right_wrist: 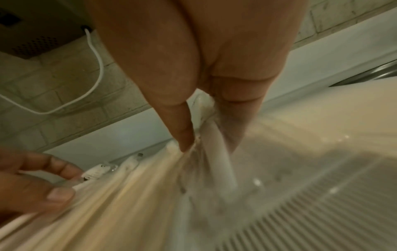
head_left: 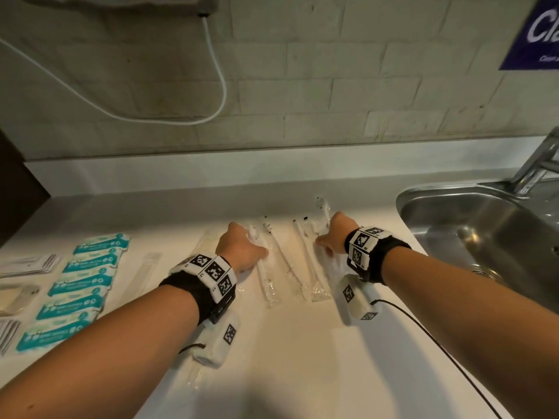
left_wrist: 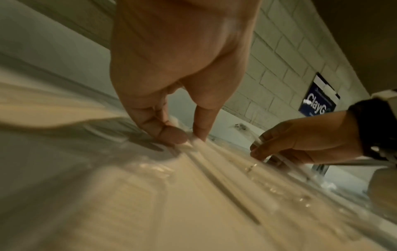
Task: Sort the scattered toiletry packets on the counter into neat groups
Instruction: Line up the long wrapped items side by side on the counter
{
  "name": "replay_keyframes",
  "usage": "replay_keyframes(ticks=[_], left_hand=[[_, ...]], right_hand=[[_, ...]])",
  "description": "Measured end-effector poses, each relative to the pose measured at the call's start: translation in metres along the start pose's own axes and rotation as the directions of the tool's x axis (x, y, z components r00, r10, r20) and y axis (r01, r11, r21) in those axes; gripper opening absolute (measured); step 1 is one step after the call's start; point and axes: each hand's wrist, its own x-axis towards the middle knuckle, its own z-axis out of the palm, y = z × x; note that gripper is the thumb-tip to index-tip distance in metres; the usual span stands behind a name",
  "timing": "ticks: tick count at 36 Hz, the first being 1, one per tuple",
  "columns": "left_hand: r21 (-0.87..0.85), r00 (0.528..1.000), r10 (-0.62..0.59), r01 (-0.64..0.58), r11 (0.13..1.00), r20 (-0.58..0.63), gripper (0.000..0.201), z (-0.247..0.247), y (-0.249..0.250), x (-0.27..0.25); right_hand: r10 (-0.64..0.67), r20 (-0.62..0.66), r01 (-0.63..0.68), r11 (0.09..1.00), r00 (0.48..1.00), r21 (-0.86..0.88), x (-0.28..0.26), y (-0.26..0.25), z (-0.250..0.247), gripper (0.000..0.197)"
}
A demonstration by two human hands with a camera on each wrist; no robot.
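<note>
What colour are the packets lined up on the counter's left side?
Teal with white print, on white wrapping: the row of packets, clearest in the head view.

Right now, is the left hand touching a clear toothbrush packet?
Touching. The left wrist view shows the left hand pinching a clear toothbrush packet edge between thumb and finger.

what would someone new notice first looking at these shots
Most likely the two bare hands in the middle of the counter: the left hand and right hand each pinch a clear toothbrush packet from the row between them. Next, the neat column of teal packets at far left, and the steel sink at right.
</note>
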Motion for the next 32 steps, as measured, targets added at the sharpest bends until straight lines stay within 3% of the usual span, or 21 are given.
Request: replay_keyframes(ticks=[7,14,19,22,25,27,30,32], left_hand=[[0.008,0.998,0.050,-0.050,0.999,0.044,0.044,0.001,0.003,-0.002],[0.048,0.991,0.119,-0.122,0.991,0.064,0.043,0.005,0.007,0.000],[0.305,0.980,0.187,-0.197,0.932,0.063,0.057,0.001,0.007,0.002],[0.362,0.951,0.305,-0.298,0.883,0.039,0.052,0.004,0.011,0.000],[0.395,0.842,0.520,-0.531,0.750,0.144,0.044,0.011,0.022,-0.010],[0.405,0.727,0.592,-0.686,0.605,0.347,0.044,0.017,0.033,-0.020],[0.462,0.564,0.506,-0.826,0.323,0.652,0.047,0.033,0.044,-0.030],[0.469,0.490,0.411,-0.869,0.159,0.769,0.050,0.046,0.047,-0.034]], right_hand=[[-0.015,-0.026,0.013,0.997,1.000,-0.072,-0.006,0.003,-0.004,0.053],[-0.024,-0.005,0.023,0.992,1.000,-0.128,-0.013,0.010,-0.010,0.053],[-0.056,0.038,0.060,0.989,0.998,-0.133,-0.021,0.020,-0.012,0.060],[-0.088,0.053,0.094,0.989,0.995,-0.118,-0.029,0.028,-0.014,0.059],[-0.099,0.025,0.101,0.988,0.995,-0.115,-0.038,0.040,-0.016,0.054],[-0.110,0.014,0.110,0.983,0.994,-0.145,-0.045,0.050,-0.017,0.050],[-0.147,0.072,0.161,0.949,0.987,-0.272,-0.060,0.062,-0.016,0.046],[-0.171,0.094,0.193,0.921,0.981,-0.338,-0.070,0.069,-0.012,0.043]])
